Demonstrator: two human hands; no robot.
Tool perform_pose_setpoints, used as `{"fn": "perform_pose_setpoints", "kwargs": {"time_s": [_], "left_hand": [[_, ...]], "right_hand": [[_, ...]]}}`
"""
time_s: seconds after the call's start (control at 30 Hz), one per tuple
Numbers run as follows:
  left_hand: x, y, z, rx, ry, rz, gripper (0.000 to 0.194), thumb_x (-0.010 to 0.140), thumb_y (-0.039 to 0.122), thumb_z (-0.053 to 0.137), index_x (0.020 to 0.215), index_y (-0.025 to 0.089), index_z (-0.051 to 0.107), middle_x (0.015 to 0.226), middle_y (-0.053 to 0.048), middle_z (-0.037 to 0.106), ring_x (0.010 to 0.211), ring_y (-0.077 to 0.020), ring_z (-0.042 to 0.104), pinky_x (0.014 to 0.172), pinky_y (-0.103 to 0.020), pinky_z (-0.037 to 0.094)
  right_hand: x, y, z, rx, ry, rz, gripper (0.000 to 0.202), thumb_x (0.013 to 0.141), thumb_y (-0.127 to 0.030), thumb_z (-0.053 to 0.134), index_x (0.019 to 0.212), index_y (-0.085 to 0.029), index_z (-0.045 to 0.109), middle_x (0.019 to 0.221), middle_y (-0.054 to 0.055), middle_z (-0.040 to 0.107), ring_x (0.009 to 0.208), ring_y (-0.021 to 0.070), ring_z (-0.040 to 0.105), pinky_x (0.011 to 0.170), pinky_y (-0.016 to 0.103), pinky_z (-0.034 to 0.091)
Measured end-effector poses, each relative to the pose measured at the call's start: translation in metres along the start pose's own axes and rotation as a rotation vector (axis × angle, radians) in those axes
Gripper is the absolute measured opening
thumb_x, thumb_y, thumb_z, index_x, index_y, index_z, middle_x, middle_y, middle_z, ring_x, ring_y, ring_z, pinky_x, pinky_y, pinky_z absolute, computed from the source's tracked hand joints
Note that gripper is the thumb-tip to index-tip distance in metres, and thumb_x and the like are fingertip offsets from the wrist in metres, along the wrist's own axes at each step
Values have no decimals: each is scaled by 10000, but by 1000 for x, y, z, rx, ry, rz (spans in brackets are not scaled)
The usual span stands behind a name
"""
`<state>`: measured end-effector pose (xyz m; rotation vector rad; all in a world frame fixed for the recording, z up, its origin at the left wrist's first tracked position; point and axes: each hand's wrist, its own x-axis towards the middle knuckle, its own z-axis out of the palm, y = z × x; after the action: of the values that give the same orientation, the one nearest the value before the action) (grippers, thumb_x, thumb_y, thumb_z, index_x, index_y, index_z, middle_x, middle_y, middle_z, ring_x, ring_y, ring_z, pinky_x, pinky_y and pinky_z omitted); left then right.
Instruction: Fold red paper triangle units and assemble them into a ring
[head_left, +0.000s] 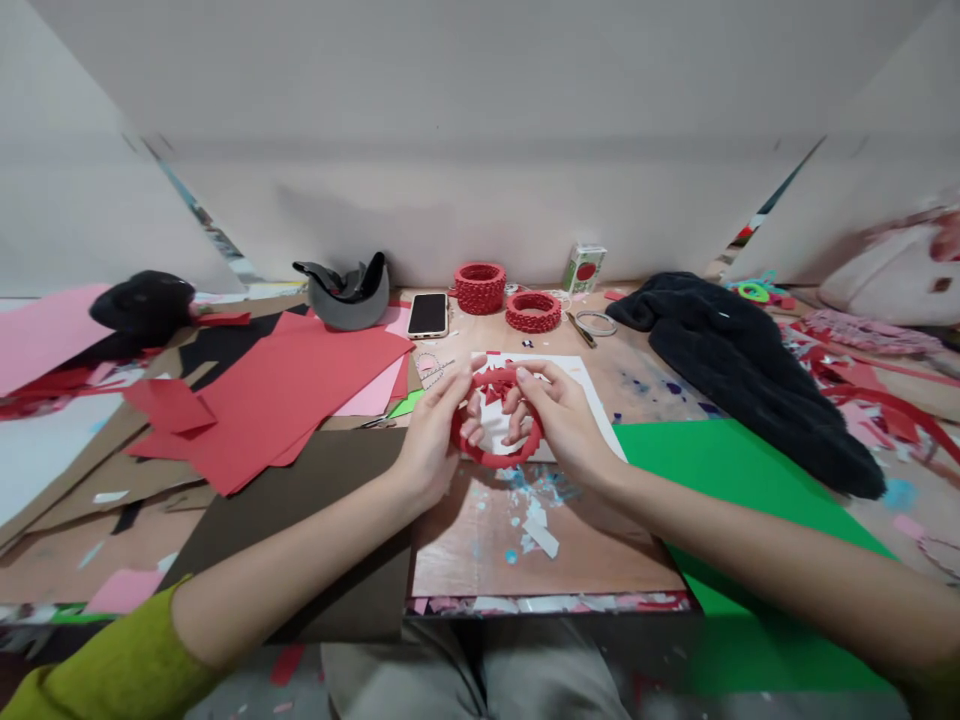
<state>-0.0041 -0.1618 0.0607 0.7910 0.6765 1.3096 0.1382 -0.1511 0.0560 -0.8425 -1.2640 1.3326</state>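
Note:
Both of my hands hold a red ring point(498, 460) with a bumpy, wrapped-looking surface, raised over the table in front of me. My left hand point(441, 425) grips its left side, with the thumb near the top and the fingertips inside the loop. On the other side, my right hand point(561, 415) pinches the upper right of the ring, its fingers curled through. Small red tufts hang at the ring's top between the hands. Beneath lies a white sheet point(596, 400). Two stacks of similar red rings, a taller one point(480, 290) and a lower one point(533, 312), stand farther back.
Red sheets point(300, 370) and a dark brown sheet point(315, 510) lie to the left; a green sheet point(720, 470) and a black furry item point(720, 340) lie right. At the back are a phone point(428, 315), a grey cap point(349, 300), a small box point(585, 268) and a cutter point(581, 330).

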Motion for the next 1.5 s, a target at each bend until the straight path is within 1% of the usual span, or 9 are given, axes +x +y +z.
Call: {"fn": "perform_pose_setpoints", "kwargs": {"time_s": [0.13,0.37,0.57,0.77,0.87,1.0,1.3,1.4,1.5], "left_hand": [[7,-2,-12,165,87,78,314,729,272,759,1008,141,699,574,46,527,455,-41,426,434,-146,357],[7,-4,-15,191,42,38,211,722,288,760,865,138,721,604,32,577,470,-39,443,450,-144,386],[11,-2,-14,119,9,26,225,764,330,724,891,146,703,707,9,630,497,-44,489,506,-154,448],[11,2,-10,18,55,48,263,868,367,590,1033,187,688,736,-13,664,587,-93,587,537,-174,493],[9,3,-4,-45,106,57,220,886,342,562,963,184,694,781,-12,687,582,-87,595,537,-174,494],[9,3,-2,-96,219,40,236,900,338,538,856,158,684,601,21,615,465,-60,532,473,-148,440],[14,-7,-11,-77,226,78,156,848,289,606,859,151,679,574,33,595,444,-73,525,463,-174,446],[15,-3,-9,-91,225,33,214,888,313,549,861,142,676,666,-2,648,514,-86,573,518,-185,487],[17,0,-6,-141,187,80,281,932,356,467,967,162,667,932,-55,700,762,-137,660,702,-248,553]], "right_hand": [[3,1,5,-22,-18,-16,264,856,-437,593,913,-184,541,666,-36,594,464,86,576,456,213,503],[4,2,4,-25,-27,10,268,835,-431,622,839,-171,556,659,-33,579,464,78,563,441,199,478],[7,4,4,33,-12,18,262,827,-426,633,865,-173,576,650,-40,578,454,68,545,444,192,471],[11,8,9,127,28,7,340,798,-437,656,1026,-188,622,648,-33,614,439,71,532,430,190,439],[12,9,19,204,75,-19,275,799,-409,659,974,-199,637,608,-57,566,425,55,493,425,176,404],[13,10,32,242,104,-17,194,826,-394,617,922,-225,605,593,-70,526,403,57,458,408,184,376],[15,18,39,204,138,27,194,818,-394,611,835,-210,553,573,-68,526,399,65,448,408,196,375],[19,17,33,227,122,28,185,814,-381,621,839,-208,562,577,-67,533,417,64,459,425,192,383],[26,15,28,284,169,-2,185,809,-368,630,902,-216,580,615,-55,568,496,77,524,501,197,440]]}}
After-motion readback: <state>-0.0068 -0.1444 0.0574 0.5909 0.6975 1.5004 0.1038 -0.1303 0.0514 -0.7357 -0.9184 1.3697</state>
